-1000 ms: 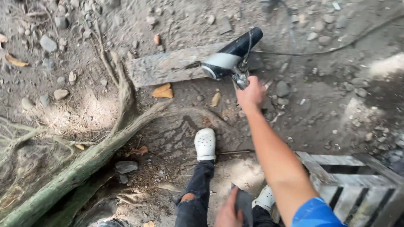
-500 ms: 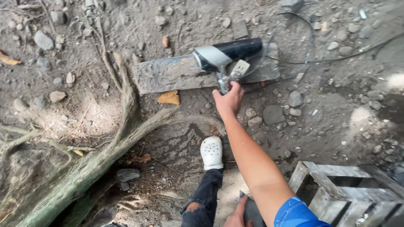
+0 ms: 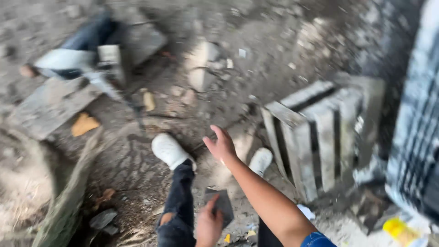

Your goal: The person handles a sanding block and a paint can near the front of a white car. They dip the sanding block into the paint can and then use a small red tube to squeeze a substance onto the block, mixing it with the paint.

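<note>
A power tool lies on a wooden plank on the dirt at left, apparently set down. The left hand grips a dark flat piece; the right hand hovers empty, fingers spread, beside a wooden crate.

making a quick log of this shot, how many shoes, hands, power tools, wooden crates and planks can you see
white shoes: 2
hands: 2, the right hand empty, the left hand on a dark flat piece
power tool: 1
wooden crate: 1
plank: 1
total: 7
</note>
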